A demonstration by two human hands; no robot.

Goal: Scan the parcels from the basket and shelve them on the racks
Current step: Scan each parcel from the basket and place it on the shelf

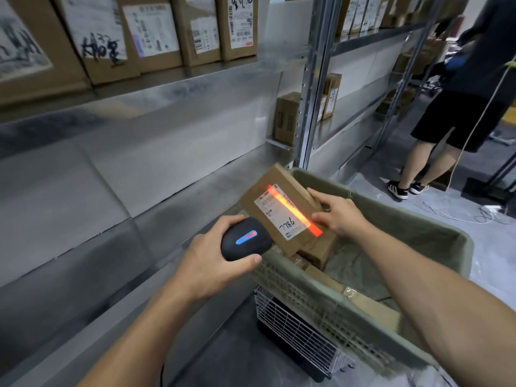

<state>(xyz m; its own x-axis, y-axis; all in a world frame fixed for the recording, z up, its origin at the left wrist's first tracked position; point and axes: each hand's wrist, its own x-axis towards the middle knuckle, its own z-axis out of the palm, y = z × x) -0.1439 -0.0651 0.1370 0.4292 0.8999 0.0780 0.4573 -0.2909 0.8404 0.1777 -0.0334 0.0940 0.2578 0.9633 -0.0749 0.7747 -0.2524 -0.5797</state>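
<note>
Mid-scan: your left hand (212,263) gripped the scanner (245,239), its red beam (293,209) crossing the parcel (283,177) your right hand (339,215) held over the basket (405,216); the rack (167,88) looked its next stop.

- shelved boxes (156,37): tops cut by upper edge; label print blurred
- parcel (279,213): label's fine print unreadable
- bystander (460,113): upper body out of frame
- scanner (245,238): handle hidden inside left hand (212,263)

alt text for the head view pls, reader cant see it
A left hand holds a black barcode scanner whose red beam falls across the label of a cardboard parcel, which the right hand holds tilted over a green-lined basket of more parcels. Metal racks with shelved boxes stand to the left.
</note>
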